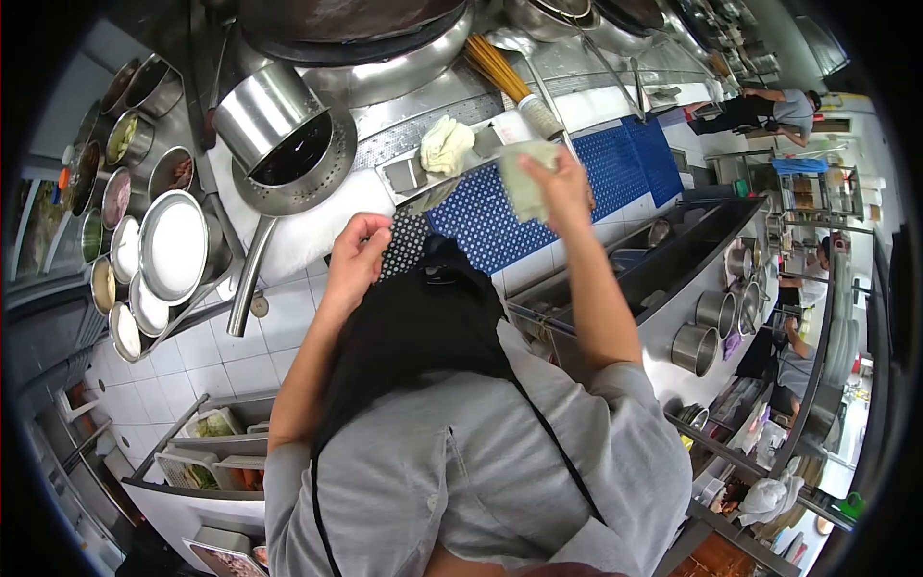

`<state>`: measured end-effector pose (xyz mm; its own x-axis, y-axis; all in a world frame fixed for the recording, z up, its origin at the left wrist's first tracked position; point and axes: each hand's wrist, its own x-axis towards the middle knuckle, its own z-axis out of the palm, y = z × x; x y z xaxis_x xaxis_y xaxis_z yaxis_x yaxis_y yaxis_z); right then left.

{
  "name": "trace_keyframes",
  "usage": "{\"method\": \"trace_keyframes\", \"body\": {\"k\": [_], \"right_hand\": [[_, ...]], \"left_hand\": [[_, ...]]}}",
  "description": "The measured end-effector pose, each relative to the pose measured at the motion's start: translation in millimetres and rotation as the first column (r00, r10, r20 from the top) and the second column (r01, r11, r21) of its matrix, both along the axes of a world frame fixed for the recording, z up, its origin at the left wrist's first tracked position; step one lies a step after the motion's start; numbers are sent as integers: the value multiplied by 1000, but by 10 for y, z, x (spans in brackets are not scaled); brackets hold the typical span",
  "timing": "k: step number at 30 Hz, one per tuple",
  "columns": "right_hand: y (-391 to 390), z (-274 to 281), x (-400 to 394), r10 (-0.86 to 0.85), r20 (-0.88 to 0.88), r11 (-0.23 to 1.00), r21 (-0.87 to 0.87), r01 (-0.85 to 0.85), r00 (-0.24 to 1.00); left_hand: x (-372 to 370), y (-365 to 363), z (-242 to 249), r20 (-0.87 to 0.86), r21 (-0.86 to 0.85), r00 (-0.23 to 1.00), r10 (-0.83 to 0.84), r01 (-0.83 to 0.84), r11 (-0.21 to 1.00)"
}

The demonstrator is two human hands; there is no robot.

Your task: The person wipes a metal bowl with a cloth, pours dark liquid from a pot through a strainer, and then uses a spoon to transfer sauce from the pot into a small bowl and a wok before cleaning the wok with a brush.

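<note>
Head view: right hand [567, 188] fingers pinch green cloth [527, 178]; left hand [354, 258] grips apron edge [404, 245].

A perforated steel pot [288, 144] is seen at far left on the desk [317, 226], seasoning bowls [144, 221] ranged beside it. Bamboo sticks [497, 67] and a crumpled white rag [446, 144] are laid beyond.

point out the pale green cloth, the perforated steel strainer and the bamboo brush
pale green cloth [527, 178], head view, middle of the fabric
perforated steel strainer [332, 171], head view, holed rim
bamboo brush [497, 69], head view, bristle bundle
</note>
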<state>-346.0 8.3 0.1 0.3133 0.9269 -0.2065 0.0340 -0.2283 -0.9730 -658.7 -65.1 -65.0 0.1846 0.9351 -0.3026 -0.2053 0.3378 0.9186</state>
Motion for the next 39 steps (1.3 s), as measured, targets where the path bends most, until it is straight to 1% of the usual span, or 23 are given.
{"method": "trace_keyframes", "body": {"k": [2,4,5,8,11,14,15,16,17,18,20,22,23,24,25,26,27,28,30,32,35,37,39], "right_hand": [[239,74,593,-15,229,996,85,-4,973],[526,71,1068,-101,208,991,102,81,973],[703,-85,1351,-98,153,981,180,69,983],[1095,-375,1863,-170,149,971,191,140,974],[1382,-535,2081,-125,97,992,41,121,987],[1653,-665,2222,-57,-91,995,-83,49,994],[1744,-738,2295,-21,-71,999,-46,18,997],[1842,-799,2387,-32,324,999,22,26,945],[1895,-876,2484,-61,666,997,82,8,744],[1918,-969,2567,-100,898,991,126,-33,428],[2025,-1242,2776,-258,886,945,314,-91,385],[2037,-1314,2815,-319,897,924,366,-113,306],[1989,-1243,2775,-265,879,932,338,-128,397],[1936,-1182,2665,-221,910,960,267,-88,351],[1878,-1238,2592,-258,856,930,346,-126,448],[1792,-1190,2424,-217,780,943,322,-80,587],[1695,-1116,2233,-242,729,924,374,-78,640],[1578,-917,2002,-226,766,922,368,-123,601],[1416,-658,1511,-94,633,919,352,-177,768],[1299,-482,1071,67,490,903,340,-261,869],[1226,-64,220,362,424,776,356,-521,830],[1156,555,-488,508,521,590,370,-717,687],[1112,1044,-1224,575,573,336,486,-807,584]], "left_hand": [[-124,-16,-56,-65,-27,994,-91,90,996],[-204,-57,-114,-117,-47,992,-54,48,998],[-228,-72,-147,-131,-53,991,-28,21,998],[-191,-80,-122,-137,-98,990,22,-36,995],[-61,-18,-96,-170,-140,984,45,-69,988],[161,94,-41,-201,-156,978,62,-94,983],[230,133,-15,-211,-164,975,64,-100,981],[301,187,5,-221,-174,973,66,-106,979],[368,226,24,-233,-195,970,69,-116,974],[430,255,38,-241,-192,968,73,-121,974],[512,290,75,-262,-191,961,88,-141,971],[616,308,118,-361,-173,929,82,-154,973],[636,300,125,-417,-176,905,81,-168,970],[603,247,149,-482,-182,871,97,-208,961],[589,208,144,-478,-152,871,119,-215,965],[579,191,142,-471,-120,871,138,-219,968],[572,173,172,-474,-126,865,165,-251,960],[579,166,188,-465,-125,866,184,-270,955],[514,116,112,-477,-96,851,219,-298,950],[425,96,86,-481,-96,849,220,-300,949],[274,90,145,-482,-101,851,209,-291,952],[138,38,157,-483,-63,851,207,-270,961],[-16,-57,100,-468,3,857,217,-244,970]]}}
